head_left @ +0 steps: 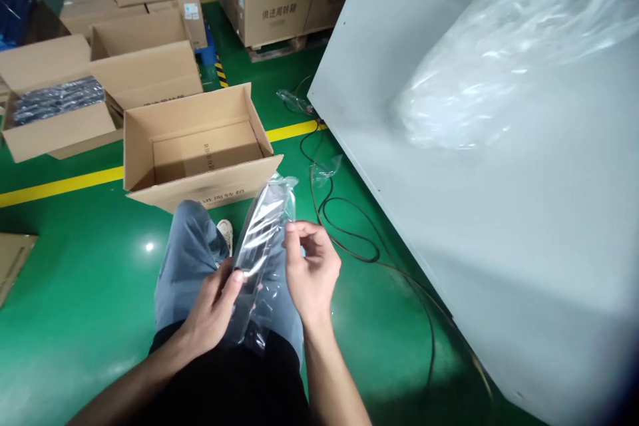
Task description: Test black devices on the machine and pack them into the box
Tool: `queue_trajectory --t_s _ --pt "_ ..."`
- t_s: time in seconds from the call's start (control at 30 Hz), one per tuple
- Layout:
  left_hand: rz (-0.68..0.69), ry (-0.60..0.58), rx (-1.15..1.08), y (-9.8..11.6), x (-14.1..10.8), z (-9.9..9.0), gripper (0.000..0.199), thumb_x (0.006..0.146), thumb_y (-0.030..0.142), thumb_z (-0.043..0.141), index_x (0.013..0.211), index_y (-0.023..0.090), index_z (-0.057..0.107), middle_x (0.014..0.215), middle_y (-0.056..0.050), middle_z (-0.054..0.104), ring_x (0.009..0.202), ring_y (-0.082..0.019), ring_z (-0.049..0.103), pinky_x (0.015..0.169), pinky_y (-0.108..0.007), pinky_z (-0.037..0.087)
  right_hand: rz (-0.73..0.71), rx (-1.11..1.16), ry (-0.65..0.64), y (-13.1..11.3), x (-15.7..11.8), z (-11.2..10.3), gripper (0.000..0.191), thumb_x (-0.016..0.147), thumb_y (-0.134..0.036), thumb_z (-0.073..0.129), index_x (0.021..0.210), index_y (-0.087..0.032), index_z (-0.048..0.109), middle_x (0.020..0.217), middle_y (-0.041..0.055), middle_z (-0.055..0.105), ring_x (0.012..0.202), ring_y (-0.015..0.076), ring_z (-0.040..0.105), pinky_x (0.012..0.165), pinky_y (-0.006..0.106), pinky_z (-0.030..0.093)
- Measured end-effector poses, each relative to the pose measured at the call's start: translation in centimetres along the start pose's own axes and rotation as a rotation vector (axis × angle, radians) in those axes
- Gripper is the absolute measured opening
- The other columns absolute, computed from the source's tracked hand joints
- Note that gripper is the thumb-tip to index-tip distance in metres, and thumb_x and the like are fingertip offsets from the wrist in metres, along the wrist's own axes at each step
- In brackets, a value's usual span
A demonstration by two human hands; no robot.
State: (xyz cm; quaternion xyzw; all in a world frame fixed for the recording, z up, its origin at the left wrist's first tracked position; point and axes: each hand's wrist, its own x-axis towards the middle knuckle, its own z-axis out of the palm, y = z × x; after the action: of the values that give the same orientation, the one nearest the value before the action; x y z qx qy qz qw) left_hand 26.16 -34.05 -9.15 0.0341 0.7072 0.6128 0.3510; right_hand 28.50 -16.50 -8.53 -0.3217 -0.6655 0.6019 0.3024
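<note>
While both hands hold it above the knees, clear plastic bag [264,246] with dark contents | left hand [212,306] gripping its lower part | right hand [312,273] pinching its edge | open cardboard box [202,153] just ahead | black cable [344,233] on green floor [84,266] | grey panel [439,166] right

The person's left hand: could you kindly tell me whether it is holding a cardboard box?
No, the left hand grips a clear plastic bag.

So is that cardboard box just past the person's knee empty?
Yes, it looks empty: the cardboard box stands with its flaps spread open, and only bare, printed cardboard shows inside.
</note>
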Motion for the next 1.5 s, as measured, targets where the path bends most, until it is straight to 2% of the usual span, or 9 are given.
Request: queue_trajectory --t_s 0.13,0.27,0.47,0.67,0.8,1.0,1.13,1.33,1.5 --pt "-0.199 -0.120 -0.150 -0.6 0.1 -0.7 0.078 0.084 0.090 0.058 0.090 0.016 0.079 0.062 -0.008 0.073 0.051 -0.019 0.065 0.050 -0.028 0.049 0.169 0.214 0.066 1.4 -0.3 -0.4 0.038 0.088 -0.055 0.078 0.083 -0.021 0.063 0.072 -0.0030 0.057 0.066 0.0125 0.052 0.065 0.028 0.044" --pt "-0.395 -0.227 -0.397 -1.7 1.0 -0.9 0.087 0.068 0.095 0.071 0.094 0.013 0.081 0.082 -0.015 0.082 0.059 -0.022 0.072 0.053 -0.030 0.055 0.282 0.514 0.018 2.1 -0.6 -0.5 0.044 0.085 -0.057 0.083 0.082 -0.024 0.054 0.067 -0.0084 0.048 0.056 0.0092 0.045 0.058 0.026 0.040" --pt "-0.181 -0.261 -0.447 -1.3 2.2 0.5 0.055 0.081 0.063 0.085 0.115 0.021 0.075 0.106 -0.008 0.080 0.090 -0.023 0.075 0.073 -0.031 0.060 0.136 0.592 -0.117 0.8 -1.6 -0.5 0.040 0.097 -0.054 0.075 0.088 -0.026 0.048 0.059 -0.0122 0.043 0.045 0.0083 0.039 0.047 0.023 0.037" --pt "-0.076 -0.130 -0.295 -1.0 2.7 1.3 0.059 0.067 0.055 0.097 0.108 0.023 0.071 0.092 -0.001 0.071 0.078 -0.018 0.067 0.065 -0.030 0.058 0.049 0.454 -0.078 0.4 -1.4 -1.0 0.037 0.100 -0.055 0.070 0.091 -0.027 0.047 0.061 -0.0125 0.045 0.041 0.0075 0.039 0.038 0.021 0.034" --pt "-0.218 -0.203 -0.430 -1.0 3.0 0.2 0.048 0.073 0.055 0.089 0.098 0.017 0.074 0.097 -0.009 0.077 0.082 -0.022 0.072 0.073 -0.036 0.061 0.136 0.383 0.056 0.5 -0.5 -1.7 0.042 0.096 -0.059 0.073 0.091 -0.027 0.046 0.061 -0.0121 0.042 0.042 0.0075 0.037 0.037 0.021 0.029" --pt "-0.251 -0.207 -0.496 0.3 3.5 -1.7 0.040 0.070 0.038 0.090 0.101 0.016 0.077 0.108 -0.014 0.083 0.083 -0.027 0.077 0.069 -0.037 0.062 0.171 0.277 0.110 0.6 0.6 -2.5 0.046 0.091 -0.061 0.076 0.091 -0.026 0.047 0.060 -0.0115 0.039 0.048 0.0083 0.038 0.042 0.021 0.029" --pt "-0.313 -0.254 -0.474 0.5 4.0 -2.8 0.043 0.066 0.041 0.095 0.094 0.015 0.075 0.102 -0.014 0.083 0.080 -0.028 0.078 0.067 -0.037 0.063 0.213 0.282 0.092 1.2 1.4 -2.7 0.050 0.085 -0.063 0.081 0.092 -0.026 0.048 0.060 -0.0121 0.039 0.049 0.0080 0.038 0.043 0.021 0.027" --pt "-0.185 -0.178 -0.353 0.8 5.5 -4.0 0.065 0.068 0.037 0.099 0.125 0.020 0.070 0.096 -0.007 0.082 0.089 -0.025 0.077 0.080 -0.035 0.059 0.185 0.168 0.037 2.0 3.1 -2.3 0.056 0.084 -0.073 0.078 0.102 -0.025 0.055 0.057 -0.0116 0.046 0.047 0.0093 0.040 0.043 0.022 0.031" --pt "-0.071 -0.061 -0.393 3.0 10.6 -6.4 0.065 0.064 0.035 0.100 0.120 0.021 0.071 0.091 -0.002 0.078 0.079 -0.019 0.072 0.075 -0.031 0.056 0.158 0.060 0.046 2.7 6.0 -1.6 0.069 0.082 -0.077 0.077 0.121 -0.021 0.063 0.098 0.0038 0.072 0.065 0.0129 0.062 0.060 0.029 0.054"
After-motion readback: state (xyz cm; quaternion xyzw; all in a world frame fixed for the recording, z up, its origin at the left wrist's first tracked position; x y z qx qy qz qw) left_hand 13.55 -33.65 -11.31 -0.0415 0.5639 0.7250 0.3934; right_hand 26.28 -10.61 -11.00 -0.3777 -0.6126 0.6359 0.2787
